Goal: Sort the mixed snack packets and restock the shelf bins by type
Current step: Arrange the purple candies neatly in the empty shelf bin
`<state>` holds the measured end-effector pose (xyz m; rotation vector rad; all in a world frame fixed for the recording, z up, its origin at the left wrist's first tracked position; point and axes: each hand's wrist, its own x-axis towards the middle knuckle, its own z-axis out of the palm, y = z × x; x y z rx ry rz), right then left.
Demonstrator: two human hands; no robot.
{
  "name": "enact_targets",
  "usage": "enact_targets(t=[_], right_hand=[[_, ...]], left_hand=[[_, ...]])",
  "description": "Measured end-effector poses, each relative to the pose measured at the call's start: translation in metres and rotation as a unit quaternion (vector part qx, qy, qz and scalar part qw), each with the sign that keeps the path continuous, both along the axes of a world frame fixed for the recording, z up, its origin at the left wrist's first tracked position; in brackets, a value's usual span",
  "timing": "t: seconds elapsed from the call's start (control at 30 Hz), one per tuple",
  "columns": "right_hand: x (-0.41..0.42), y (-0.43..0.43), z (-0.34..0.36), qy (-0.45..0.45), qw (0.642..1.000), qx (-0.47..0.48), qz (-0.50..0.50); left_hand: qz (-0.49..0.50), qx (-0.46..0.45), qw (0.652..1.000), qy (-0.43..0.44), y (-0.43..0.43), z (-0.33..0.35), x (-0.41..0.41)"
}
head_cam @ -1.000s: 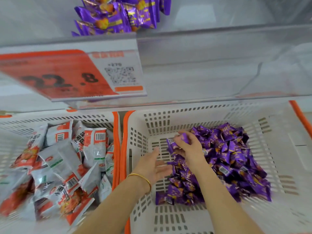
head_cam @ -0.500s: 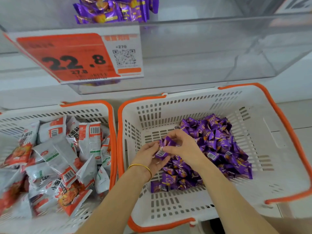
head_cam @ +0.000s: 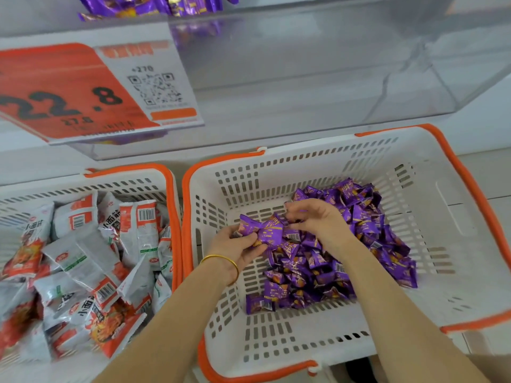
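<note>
both hands (left (head_cam: 235,244), right (head_cam: 318,222)) pinch purple packets (head_cam: 265,233) in a white basket (head_cam: 276,168) under a clear shelf bin (head_cam: 304,78).

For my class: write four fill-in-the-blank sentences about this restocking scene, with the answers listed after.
1. The left hand and right hand both hold small ____ foil snack packets.
2. The white slotted plastic basket beneath them has an ____ rim.
3. The thin gold bangle circles the ____ wrist.
4. The white-and-red snack packets lie to the ____ of that basket.
Answers: purple; orange; left; left.
</note>
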<state>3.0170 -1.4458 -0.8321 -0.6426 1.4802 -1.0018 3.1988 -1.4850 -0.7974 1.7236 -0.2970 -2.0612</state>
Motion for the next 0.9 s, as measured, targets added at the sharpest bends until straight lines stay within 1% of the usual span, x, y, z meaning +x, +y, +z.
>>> enact_targets(t=[0.03, 0.07, 0.1, 0.13, 0.17, 0.2, 0.27, 0.33, 0.37, 0.4, 0.43, 0.47, 0.5, 0.53, 0.57, 0.6, 0.63, 0.67, 0.73, 0.8, 0.83, 0.9], right_hand=[[-0.008, -0.001, -0.014, 0.144, 0.989, 0.04, -0.019], [-0.015, 0.001, -0.029, 0.319, 0.944, 0.083, 0.015], [-0.021, 0.004, -0.044, 0.46, 0.875, 0.119, 0.096], [-0.023, 0.008, -0.055, 0.539, 0.807, 0.15, 0.188], [-0.023, 0.012, -0.064, 0.574, 0.757, 0.172, 0.259], [-0.021, 0.016, -0.071, 0.589, 0.73, 0.181, 0.296], [-0.019, 0.019, -0.075, 0.612, 0.716, 0.174, 0.288], [-0.021, 0.02, -0.071, 0.624, 0.722, 0.154, 0.256], [-0.022, 0.021, -0.067, 0.627, 0.735, 0.13, 0.223], [-0.021, 0.022, -0.058, 0.611, 0.765, 0.097, 0.178], [-0.019, 0.02, -0.045, 0.567, 0.811, 0.067, 0.13], [-0.013, 0.017, -0.026, 0.494, 0.864, 0.039, 0.091], [-0.004, 0.013, -0.004, 0.405, 0.911, 0.017, 0.073], [0.006, 0.009, 0.019, 0.311, 0.948, -0.009, 0.065], [0.016, 0.007, 0.041, 0.234, 0.971, -0.031, 0.045], [0.026, 0.006, 0.064, 0.172, 0.984, -0.048, 0.023], [0.034, 0.007, 0.085, 0.133, 0.989, -0.065, 0.008], [0.043, 0.009, 0.105, 0.112, 0.99, -0.081, 0.01], [0.061, 0.018, 0.137, 0.106, 0.99, -0.089, 0.039], [0.077, 0.027, 0.159, 0.077, 0.994, -0.064, 0.053], [0.084, 0.031, 0.166, 0.064, 0.995, -0.055, 0.054], [0.093, 0.039, 0.175, 0.067, 0.994, -0.071, 0.048]], left_hand=[[-0.006, -0.004, 1.0, -0.01, -0.001, -0.001, 0.002], [-0.015, -0.007, 1.0, -0.014, -0.001, -0.001, 0.004], [-0.025, -0.009, 1.0, -0.017, -0.001, -0.001, 0.006], [-0.033, -0.01, 0.999, -0.016, 0.0, -0.001, 0.008], [-0.037, -0.008, 0.999, -0.013, 0.001, 0.0, 0.009], [-0.038, -0.005, 0.999, -0.007, 0.002, 0.001, 0.009], [-0.035, -0.003, 0.999, 0.001, 0.003, 0.003, 0.011], [-0.035, -0.002, 0.999, 0.009, 0.003, 0.008, 0.011], [-0.039, -0.005, 0.999, 0.015, 0.003, 0.011, 0.011], [-0.04, -0.01, 0.999, 0.023, 0.004, 0.016, 0.011], [-0.04, -0.015, 0.999, 0.031, 0.004, 0.021, 0.011], [-0.038, -0.018, 0.998, 0.039, 0.004, 0.028, 0.012], [-0.035, -0.021, 0.998, 0.048, 0.004, 0.034, 0.012], [-0.033, -0.027, 0.998, 0.056, 0.004, 0.042, 0.013], [-0.032, -0.034, 0.997, 0.062, 0.005, 0.051, 0.014], [-0.034, -0.044, 0.996, 0.065, 0.006, 0.06, 0.016], [-0.037, -0.057, 0.996, 0.064, 0.007, 0.069, 0.018], [-0.043, -0.073, 0.994, 0.065, 0.009, 0.079, 0.021], [-0.062, -0.106, 0.99, 0.068, 0.013, 0.097, 0.028], [-0.088, -0.136, 0.985, 0.061, 0.018, 0.114, 0.035], [-0.097, -0.149, 0.982, 0.057, 0.02, 0.12, 0.039], [-0.112, -0.172, 0.977, 0.06, 0.024, 0.133, 0.047]])
